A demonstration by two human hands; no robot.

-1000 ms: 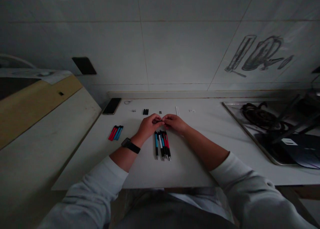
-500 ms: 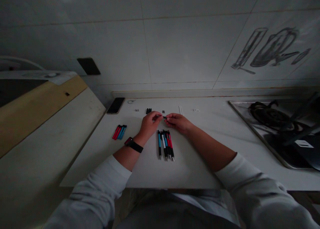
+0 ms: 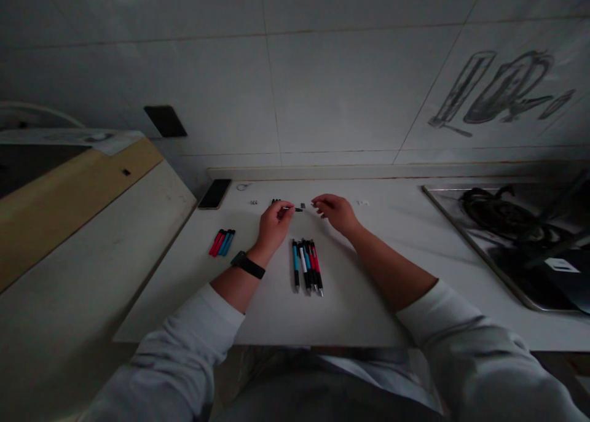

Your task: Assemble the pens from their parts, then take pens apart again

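Note:
My left hand (image 3: 275,220) is closed in a pinch on a slim black pen part (image 3: 298,209), whose dark end sticks out to the right past the fingertips. A thin pale line shows at the fingers beside it. To the right, apart from that part, my right hand (image 3: 335,211) is raised with its fingers bent together; a tiny dark speck shows at the fingertips, too small to name. Small grey pieces (image 3: 303,205) lie between the hands. Below them is a row of assembled pens (image 3: 306,267) in blue, white, black and red, tips toward me.
Red and blue pen barrels (image 3: 222,242) lie left of my left wrist. Behind are small black pieces (image 3: 276,200), partly hidden, tiny white pieces (image 3: 363,203) and silvery ones (image 3: 254,202). A phone (image 3: 214,194) lies back left; a gas stove (image 3: 488,250) is at right.
My right hand has let go of the black pen part and moved up and right. The left hand still holds that part. The thin white sticks are now hidden behind my right hand.

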